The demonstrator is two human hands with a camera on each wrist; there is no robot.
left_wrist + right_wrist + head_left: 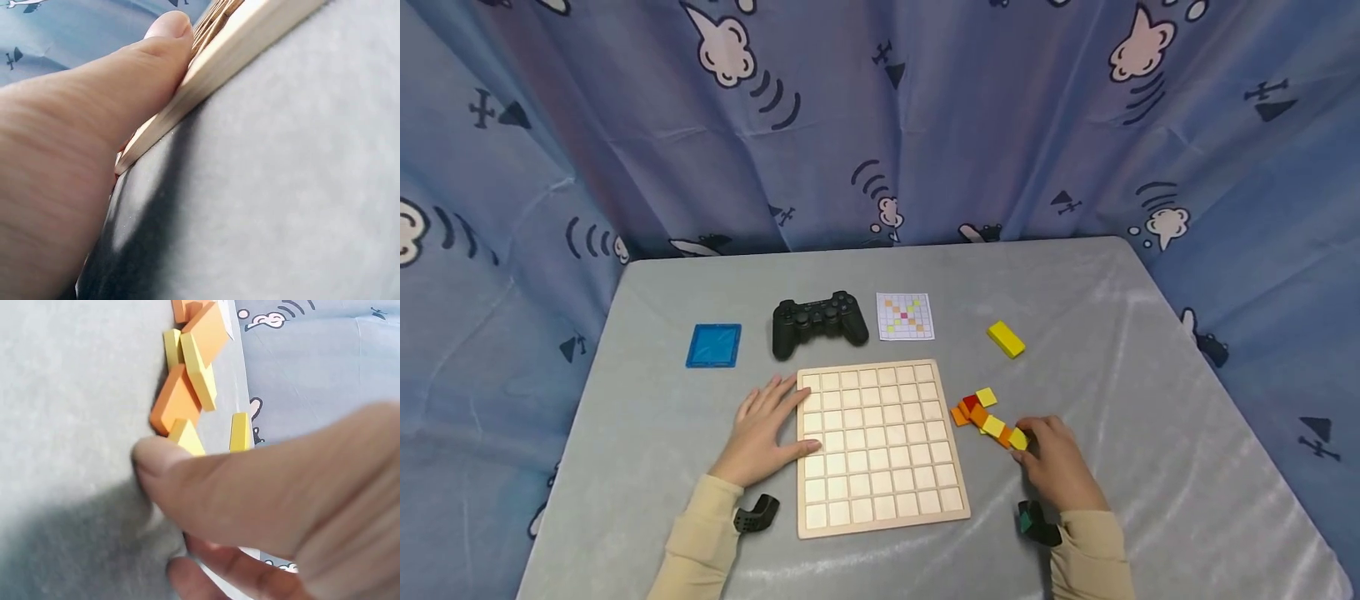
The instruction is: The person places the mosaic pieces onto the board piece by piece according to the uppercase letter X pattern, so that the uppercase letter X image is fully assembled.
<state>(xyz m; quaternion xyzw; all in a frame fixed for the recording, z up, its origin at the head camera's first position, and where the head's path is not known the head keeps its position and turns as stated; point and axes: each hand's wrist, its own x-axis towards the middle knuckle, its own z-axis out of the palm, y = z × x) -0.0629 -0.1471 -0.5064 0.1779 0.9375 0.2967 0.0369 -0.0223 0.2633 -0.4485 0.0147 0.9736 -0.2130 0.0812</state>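
Note:
A pale wooden grid board lies on the table. My left hand rests along its left edge, fingers spread, with thumb and fingertip on the rim. In the left wrist view the left thumb lies against the board's side. Right of the board is a loose row of orange, yellow and red square tiles, some overlapping. My right hand pinches the yellow tile at the row's near end. The right wrist view shows the thumb against that yellow tile; its far side is hidden.
Behind the board lie a black game controller, a small card with a coloured grid pattern and a blue square tray. A yellow block lies beyond the tiles. A blue patterned curtain hangs behind the grey table.

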